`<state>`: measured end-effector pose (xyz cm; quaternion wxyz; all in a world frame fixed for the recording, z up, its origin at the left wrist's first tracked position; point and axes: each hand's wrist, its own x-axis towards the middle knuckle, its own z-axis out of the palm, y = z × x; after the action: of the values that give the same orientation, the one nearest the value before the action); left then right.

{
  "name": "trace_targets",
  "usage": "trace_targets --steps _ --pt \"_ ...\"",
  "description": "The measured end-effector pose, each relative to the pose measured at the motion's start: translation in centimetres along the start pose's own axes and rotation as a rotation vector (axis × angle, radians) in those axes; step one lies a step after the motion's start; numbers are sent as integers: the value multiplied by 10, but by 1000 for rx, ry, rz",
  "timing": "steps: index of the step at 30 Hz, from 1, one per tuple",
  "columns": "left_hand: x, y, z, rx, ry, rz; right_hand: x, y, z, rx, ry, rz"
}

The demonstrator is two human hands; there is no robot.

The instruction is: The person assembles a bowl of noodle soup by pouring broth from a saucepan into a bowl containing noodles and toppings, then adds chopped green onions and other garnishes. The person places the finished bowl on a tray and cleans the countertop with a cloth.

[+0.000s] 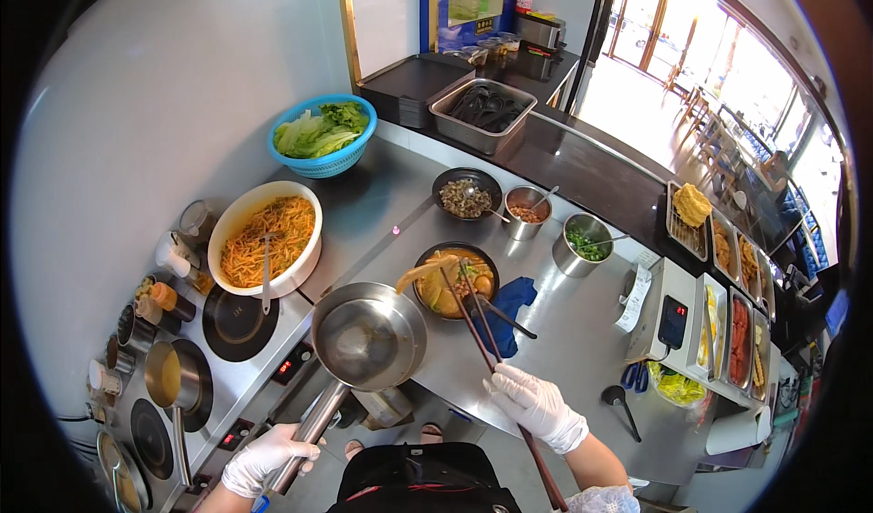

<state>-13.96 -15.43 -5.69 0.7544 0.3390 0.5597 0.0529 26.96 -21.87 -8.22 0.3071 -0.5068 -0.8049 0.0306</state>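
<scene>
My left hand, in a white glove, is wrapped round the long handle of a steel saucepan. The pan is tilted at the counter's edge, with only a wet film inside. In my gloved right hand is a pair of long dark chopsticks. Their tips reach over a black bowl of orange-brown soup with food pieces. A pale yellow strip of food lies at the tips and hangs over the bowl's left rim. A black spoon leans out of the bowl, above a dark blue cloth.
Behind the bowl stand a black bowl of chopped topping and two steel pots, one with chopped greens. To the left are a white tub of orange noodles, a blue lettuce basket and hot plates with a small saucepan. A black ladle lies right.
</scene>
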Motion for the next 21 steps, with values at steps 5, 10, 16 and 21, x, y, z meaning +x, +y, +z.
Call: trace_targets --steps 5,10,16,21 --pt "-4 -11 -3 -91 68 41 -1 33 -2 -103 -120 63" --pt "-7 -18 -10 -107 74 3 4 58 2 -195 -134 -72" --pt "-15 -27 -12 -124 92 31 27 80 9 -224 -267 -150" --pt "-26 -24 -2 -177 156 29 54 98 20 -238 -360 -202"
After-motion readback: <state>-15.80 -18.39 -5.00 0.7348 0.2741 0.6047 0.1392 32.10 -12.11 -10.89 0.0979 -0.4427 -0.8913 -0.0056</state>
